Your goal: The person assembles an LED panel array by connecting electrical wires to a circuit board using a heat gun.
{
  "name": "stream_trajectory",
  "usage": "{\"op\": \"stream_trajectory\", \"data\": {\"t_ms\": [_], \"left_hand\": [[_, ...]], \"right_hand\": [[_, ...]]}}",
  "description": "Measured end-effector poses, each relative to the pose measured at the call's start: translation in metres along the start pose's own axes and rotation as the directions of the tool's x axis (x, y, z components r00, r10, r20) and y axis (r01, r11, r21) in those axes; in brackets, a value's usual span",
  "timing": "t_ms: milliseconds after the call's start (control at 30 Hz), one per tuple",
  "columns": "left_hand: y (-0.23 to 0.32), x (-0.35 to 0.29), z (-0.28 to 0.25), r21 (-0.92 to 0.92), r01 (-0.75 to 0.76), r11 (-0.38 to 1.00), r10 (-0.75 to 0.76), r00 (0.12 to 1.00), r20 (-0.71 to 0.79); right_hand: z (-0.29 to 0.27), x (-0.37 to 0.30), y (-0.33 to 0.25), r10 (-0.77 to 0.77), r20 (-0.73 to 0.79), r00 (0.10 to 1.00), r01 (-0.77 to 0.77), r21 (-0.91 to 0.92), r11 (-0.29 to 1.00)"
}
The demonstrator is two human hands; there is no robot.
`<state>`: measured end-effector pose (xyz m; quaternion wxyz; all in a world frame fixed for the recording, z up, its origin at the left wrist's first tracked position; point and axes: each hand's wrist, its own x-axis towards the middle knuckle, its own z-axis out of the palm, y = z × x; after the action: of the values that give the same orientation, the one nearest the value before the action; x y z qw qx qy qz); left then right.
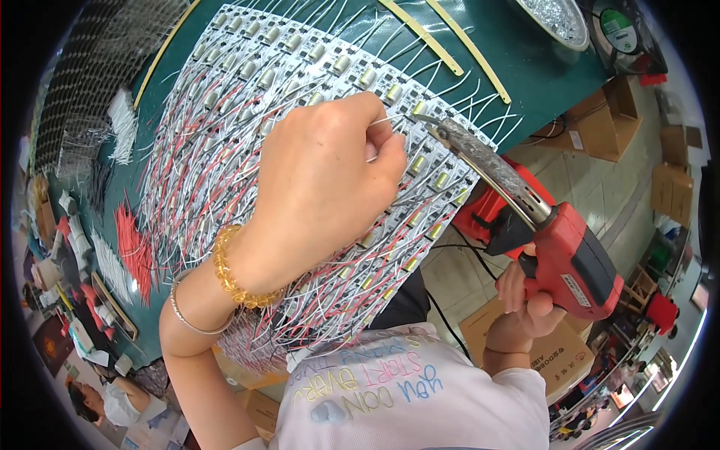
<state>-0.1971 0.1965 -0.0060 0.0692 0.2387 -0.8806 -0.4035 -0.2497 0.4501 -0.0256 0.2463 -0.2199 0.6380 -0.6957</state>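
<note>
A large panel of small white circuit boards [351,82] lies before me, set with yellowish cylindrical parts and covered in red, white and black wires. Over its right part, my left hand [322,165] is closed in a pinch on a thin white wire [393,118], whose end points toward the iron's tip. My right hand [531,300] grips the handle of a red and black soldering gun [574,259], fingers around the trigger area. The gun's tip is at the panel's right edge, close to the wire end; whether they touch I cannot tell.
On the green table [517,52] lie yellow strips [474,54], a dish [561,22] of silvery bits and a spool [618,31]. Bundles of red wires [133,251] and white wires [112,268] lie left. Cardboard boxes [592,124] stand right. Another person [127,405] is at lower left.
</note>
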Motion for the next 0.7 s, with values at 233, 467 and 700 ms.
{"op": "stream_trajectory", "data": {"t_ms": [233,467,700], "left_hand": [[0.0,0.0,0.0,0.012,-0.019,1.0,0.019,1.0,-0.021],[-0.001,-0.001,0.001,0.021,-0.029,0.999,0.03,0.999,-0.033],[0.0,-0.003,-0.014,-0.095,0.008,0.995,-0.002,0.998,0.063]], "right_hand": [[0.003,0.002,-0.002,0.027,0.007,1.0,-0.027,-0.031,0.999],[0.003,0.003,-0.001,-0.035,-0.029,0.999,0.035,-0.015,0.999],[0.003,0.004,-0.006,-0.074,-0.076,0.994,0.074,-0.006,0.997]]}}
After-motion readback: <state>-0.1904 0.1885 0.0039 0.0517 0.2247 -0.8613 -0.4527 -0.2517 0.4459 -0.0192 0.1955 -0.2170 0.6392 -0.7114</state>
